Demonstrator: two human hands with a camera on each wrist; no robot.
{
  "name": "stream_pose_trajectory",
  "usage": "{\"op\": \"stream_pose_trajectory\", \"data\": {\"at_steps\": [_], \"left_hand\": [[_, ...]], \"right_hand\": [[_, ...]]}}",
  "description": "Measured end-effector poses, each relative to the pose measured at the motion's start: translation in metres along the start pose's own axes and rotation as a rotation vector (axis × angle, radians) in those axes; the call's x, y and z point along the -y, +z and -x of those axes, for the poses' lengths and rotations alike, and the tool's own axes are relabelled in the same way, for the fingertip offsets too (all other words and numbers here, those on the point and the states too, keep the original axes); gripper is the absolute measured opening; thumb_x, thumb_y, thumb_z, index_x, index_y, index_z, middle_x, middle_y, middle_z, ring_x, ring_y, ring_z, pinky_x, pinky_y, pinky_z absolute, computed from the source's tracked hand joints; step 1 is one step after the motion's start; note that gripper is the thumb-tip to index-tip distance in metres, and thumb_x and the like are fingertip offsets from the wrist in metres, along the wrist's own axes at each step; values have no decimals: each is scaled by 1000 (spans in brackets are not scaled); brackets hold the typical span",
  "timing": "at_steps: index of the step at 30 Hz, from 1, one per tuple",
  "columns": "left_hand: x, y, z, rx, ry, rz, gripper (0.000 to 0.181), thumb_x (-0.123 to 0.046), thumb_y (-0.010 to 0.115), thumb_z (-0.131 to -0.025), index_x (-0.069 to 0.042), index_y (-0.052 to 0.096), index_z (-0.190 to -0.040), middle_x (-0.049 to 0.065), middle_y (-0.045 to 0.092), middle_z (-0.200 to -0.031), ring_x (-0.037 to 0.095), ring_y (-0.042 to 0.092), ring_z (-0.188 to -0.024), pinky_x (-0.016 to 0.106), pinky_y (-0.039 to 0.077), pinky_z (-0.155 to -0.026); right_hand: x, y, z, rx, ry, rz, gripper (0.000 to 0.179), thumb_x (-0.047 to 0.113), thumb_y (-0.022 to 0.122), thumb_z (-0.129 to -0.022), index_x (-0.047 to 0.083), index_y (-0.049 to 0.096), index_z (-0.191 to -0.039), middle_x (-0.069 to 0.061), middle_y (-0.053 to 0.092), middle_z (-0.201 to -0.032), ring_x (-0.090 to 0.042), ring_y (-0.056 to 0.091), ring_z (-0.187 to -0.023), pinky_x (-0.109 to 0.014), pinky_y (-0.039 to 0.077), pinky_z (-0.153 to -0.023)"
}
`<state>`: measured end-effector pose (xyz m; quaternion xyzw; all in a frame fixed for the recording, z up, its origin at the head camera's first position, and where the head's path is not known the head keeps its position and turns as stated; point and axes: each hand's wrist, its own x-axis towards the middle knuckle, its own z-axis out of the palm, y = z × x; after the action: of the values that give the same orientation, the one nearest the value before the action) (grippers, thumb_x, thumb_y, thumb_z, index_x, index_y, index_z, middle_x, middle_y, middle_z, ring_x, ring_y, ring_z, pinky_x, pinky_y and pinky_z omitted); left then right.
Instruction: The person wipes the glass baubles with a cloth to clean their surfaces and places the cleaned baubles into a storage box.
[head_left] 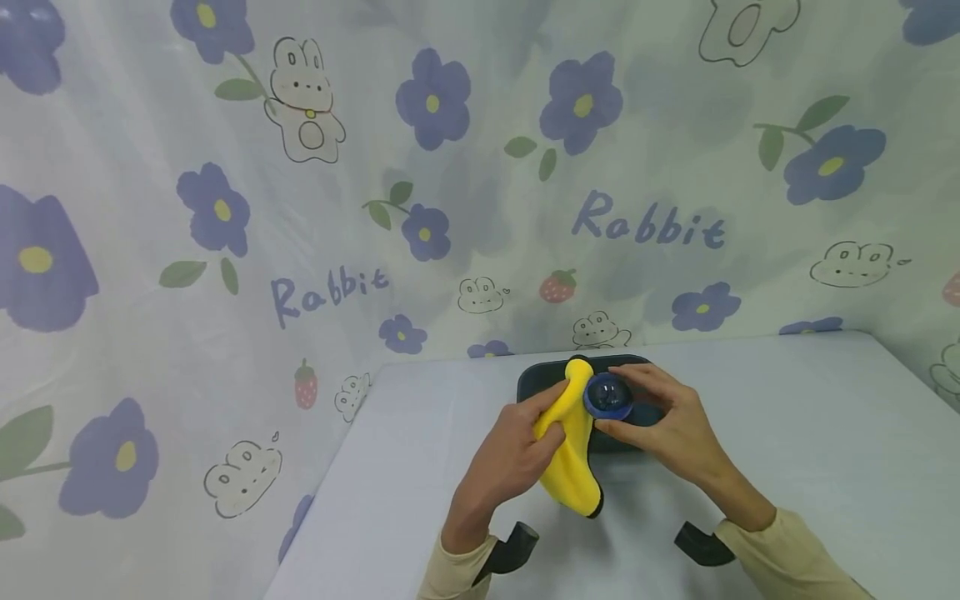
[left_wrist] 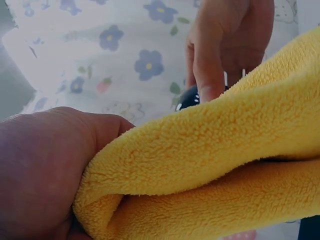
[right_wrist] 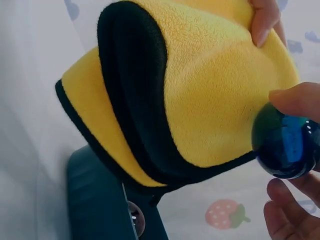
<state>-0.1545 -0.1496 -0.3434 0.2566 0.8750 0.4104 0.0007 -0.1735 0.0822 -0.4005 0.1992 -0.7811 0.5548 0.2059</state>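
Observation:
My left hand grips a folded yellow plush cloth with black edging, thumb and fingers pinching its upper part. The cloth hangs down in loose folds. Just right of it, my right hand holds a shiny, see-through blue ball between thumb and fingers. In the right wrist view the ball is against or right beside the cloth's edge; whether they touch I cannot tell. Both are above a dark tray. In the left wrist view the cloth hides most of the ball.
A clear round object shows inside the dark tray, partly hidden by its wall. The tray stands on a white table towards its far edge. Behind hangs a curtain printed with flowers and rabbits. Black mounts sit at both wrists.

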Motion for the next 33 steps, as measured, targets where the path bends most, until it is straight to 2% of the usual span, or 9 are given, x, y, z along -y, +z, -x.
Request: {"op": "stream_pose_trajectory", "data": {"at_steps": [6,13,21,25,29,33], "left_hand": [[-3,-1,3,-22,-10,-15,57,-13,49,-97,-15,50,-154,7,70,-115,9,61,-83,21,54,-78],[-5,-2,5,-51,6,-9,56,-11,49,-97,-18,53,-152,6,69,-116,10,60,-83,23,53,-78],[-4,-4,4,-39,28,23,54,-10,49,-97,-17,55,-150,5,70,-116,10,59,-83,22,53,-80],[0,-5,3,-23,43,29,54,-10,48,-98,-16,55,-150,6,68,-112,7,57,-77,21,53,-75],[7,-7,0,3,60,37,53,-9,48,-98,-14,55,-150,7,67,-108,4,53,-68,20,51,-68],[16,-8,-4,32,71,62,51,-8,47,-98,-11,57,-148,11,66,-105,5,53,-66,20,50,-67]], "right_hand": [[-2,2,-1,50,22,20,61,14,92,-75,10,68,-130,-5,68,-126,-1,65,-100,-16,55,-89],[1,6,2,102,35,74,62,24,94,-73,12,68,-128,-1,69,-123,-4,66,-105,-16,54,-93],[9,9,8,147,-29,131,64,26,95,-71,10,69,-128,-2,70,-124,-13,71,-107,-14,53,-93],[13,9,10,175,-63,116,66,27,95,-71,8,69,-129,-3,69,-126,-17,72,-110,-16,55,-93],[17,9,11,211,-87,66,67,26,94,-72,6,69,-131,-5,68,-127,-12,71,-112,-18,56,-93],[19,9,10,229,-114,15,65,21,93,-73,5,68,-131,-9,68,-128,-4,69,-112,-20,57,-92]]}}
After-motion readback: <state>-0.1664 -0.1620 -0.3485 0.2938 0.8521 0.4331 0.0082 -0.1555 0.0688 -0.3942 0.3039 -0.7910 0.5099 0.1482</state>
